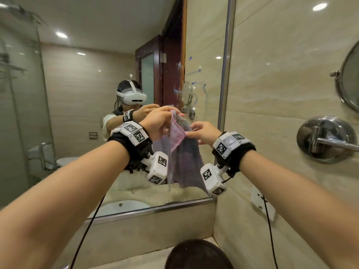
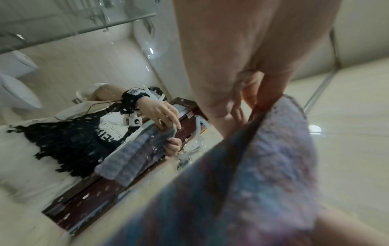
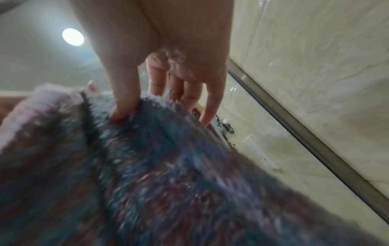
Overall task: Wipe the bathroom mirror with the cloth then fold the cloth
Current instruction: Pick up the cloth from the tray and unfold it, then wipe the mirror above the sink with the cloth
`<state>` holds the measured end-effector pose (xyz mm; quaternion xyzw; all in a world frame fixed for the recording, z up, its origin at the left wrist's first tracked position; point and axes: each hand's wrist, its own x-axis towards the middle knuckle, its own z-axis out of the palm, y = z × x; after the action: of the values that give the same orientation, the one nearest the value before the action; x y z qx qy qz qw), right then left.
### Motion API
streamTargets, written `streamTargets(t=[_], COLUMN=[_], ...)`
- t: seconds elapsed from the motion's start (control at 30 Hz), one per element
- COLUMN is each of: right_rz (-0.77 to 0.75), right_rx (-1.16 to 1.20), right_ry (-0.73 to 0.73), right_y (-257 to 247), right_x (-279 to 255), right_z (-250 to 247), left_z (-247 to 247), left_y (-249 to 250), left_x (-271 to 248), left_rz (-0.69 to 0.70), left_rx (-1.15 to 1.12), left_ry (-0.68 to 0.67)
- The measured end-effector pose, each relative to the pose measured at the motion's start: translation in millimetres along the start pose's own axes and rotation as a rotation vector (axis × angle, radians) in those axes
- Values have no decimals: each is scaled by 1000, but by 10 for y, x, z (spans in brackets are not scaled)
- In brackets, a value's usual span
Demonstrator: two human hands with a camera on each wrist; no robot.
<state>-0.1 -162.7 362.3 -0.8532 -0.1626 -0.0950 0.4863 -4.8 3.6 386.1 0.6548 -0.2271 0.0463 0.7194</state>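
Observation:
A fluffy cloth (image 1: 184, 152), pink on one face and grey-blue on the other, hangs in the air in front of the bathroom mirror (image 1: 116, 74). My left hand (image 1: 163, 119) pinches its top corner. My right hand (image 1: 202, 133) pinches the cloth's upper right edge a little lower. In the left wrist view the left hand (image 2: 258, 103) grips the cloth (image 2: 252, 183) between thumb and fingers. In the right wrist view the right hand (image 3: 124, 109) presses its thumb into the cloth (image 3: 147, 166) with the other fingers behind it. Blue streaks (image 1: 194, 72) mark the glass near the mirror's right edge.
A round shaving mirror (image 1: 349, 78) on a chrome arm and wall mount (image 1: 324, 138) juts from the tiled wall on the right. A dark round object (image 1: 196, 255) sits on the counter below. Cables hang from both wrists. A wall socket (image 1: 262, 202) is at lower right.

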Motion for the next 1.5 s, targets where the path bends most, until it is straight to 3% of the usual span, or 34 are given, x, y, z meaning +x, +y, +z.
streamTargets(t=[0.07,0.13,0.2,0.27,0.33,0.43,0.5,0.6,0.7,0.83,0.97,1.2,1.3,1.5], right_rz=[89,154,166,138,107,59,85,77,-73,-294,-428,-602,-685,-669], right_rx=[65,154,315,366,178,-434,-628,-540,-315,-344,-451,-522,-494,-886], right_ry=[-44,-199,-299,-274,-184,-17,36,192,446,677,743,704,759,828], right_y=[-1,-24,-48,-92,-160,-322,-463,-655,-766,-851,-926,-955,-825,-632], right_x=[11,1,2,13,33,107,206,438,688,1062,1440,1997,2086,2108], right_z=[-92,-174,-212,-240,-267,-329,-364,-459,-501,-467,-452,-336,-270,-187], left_z=[-69,-133,-164,-185,-229,-337,-391,-426,-341,-329,-458,-590,-657,-762], left_y=[-2,-17,-33,-41,-48,-46,8,163,403,635,697,584,453,270], left_x=[-8,-15,-17,-28,-27,46,103,266,445,722,1041,1439,1514,1511], left_rz=[-20,-35,-27,5,39,129,188,295,471,724,791,809,805,799], left_rx=[-115,-178,-142,-36,141,583,766,961,1266,1686,1763,1777,1768,1740], left_ry=[55,68,33,30,43,23,-2,80,215,350,465,688,682,595])
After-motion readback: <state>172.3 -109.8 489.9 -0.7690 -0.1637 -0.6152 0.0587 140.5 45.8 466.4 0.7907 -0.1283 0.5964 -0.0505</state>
